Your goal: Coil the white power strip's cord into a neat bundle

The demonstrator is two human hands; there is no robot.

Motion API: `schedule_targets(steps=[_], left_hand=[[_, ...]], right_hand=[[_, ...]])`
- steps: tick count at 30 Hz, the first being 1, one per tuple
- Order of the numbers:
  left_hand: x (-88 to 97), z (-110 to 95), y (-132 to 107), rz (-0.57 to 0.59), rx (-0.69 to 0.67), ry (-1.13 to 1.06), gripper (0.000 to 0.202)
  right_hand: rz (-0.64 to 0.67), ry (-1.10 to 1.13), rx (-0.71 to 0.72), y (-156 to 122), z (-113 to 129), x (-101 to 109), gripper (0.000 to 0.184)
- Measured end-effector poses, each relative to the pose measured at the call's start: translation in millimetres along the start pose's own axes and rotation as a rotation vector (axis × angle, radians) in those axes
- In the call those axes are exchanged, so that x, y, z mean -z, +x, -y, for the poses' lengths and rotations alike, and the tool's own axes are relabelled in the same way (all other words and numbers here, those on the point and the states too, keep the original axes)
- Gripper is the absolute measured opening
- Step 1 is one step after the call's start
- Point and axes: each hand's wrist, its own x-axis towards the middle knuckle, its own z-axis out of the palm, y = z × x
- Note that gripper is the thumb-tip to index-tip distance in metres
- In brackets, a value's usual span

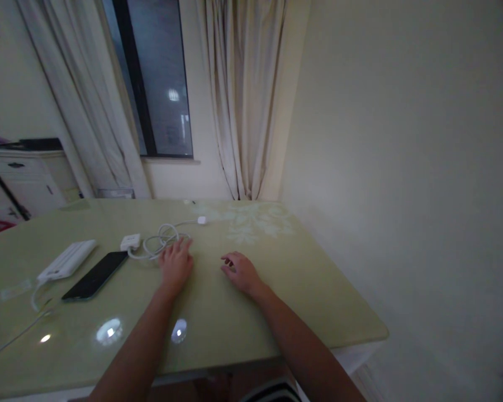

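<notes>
My left hand lies flat on the green glass table, fingers stretched out, its fingertips touching a coiled white cable. The cable runs from a small white charger block to a white plug farther back. My right hand rests on the table to the right, fingers loosely curled down, nothing in it. A black phone lies left of my left hand, screen up. Beside it sits a white power bank with its own thin cable trailing toward the near edge.
A window with pale curtains stands behind the table. A white cabinet is at the far left. A plain wall closes the right side. The table's right corner is rounded.
</notes>
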Motion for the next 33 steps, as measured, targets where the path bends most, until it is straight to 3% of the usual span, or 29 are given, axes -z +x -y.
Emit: schedule_targets(steps=[4,8,10,13,20,23,26,29,33], left_hand=[[3.8,25.6,0.3,-0.002,0.212,0.096,0.051],[5.5,28.0,3.6,0.047,0.287,0.085,0.035],[5.5,24.9,6.9,0.065,0.304,0.03,0.037],[3.6,17.8,10.8,0.105,0.217,-0.141,0.05],[0.9,-7.1,6.5,0.267,-0.168,-0.554,0.059],[5.6,-12.3,4.6,0.306,-0.231,-0.638,0.059],[9.3,-13.7,4.2,0.3,-0.207,-0.649,0.054],[8.9,-12.8,5.1,0.26,-0.177,-0.583,0.045],[5.0,-7.0,7.8,0.15,-0.069,-0.525,0.033]], right_hand=[[-0.003,0.008,0.015,0.2,-1.9,-1.5,0.027],[-0.036,0.012,0.019,0.7,-2.1,-2.1,0.026],[-0.072,0.017,0.005,1.6,-2.6,-2.6,0.025],[-0.141,0.024,-0.038,3.8,-5.4,-4.0,0.026],[-0.398,0.015,-0.178,12.0,-22.3,4.2,0.031],[-0.466,-0.046,-0.241,14.5,-31.4,13.7,0.035],[-0.429,-0.191,-0.334,13.1,-38.7,23.8,0.038],[-0.308,-0.352,-0.434,8.2,-42.4,32.6,0.039],[-0.154,-0.492,-0.439,2.3,-41.8,40.0,0.029]])
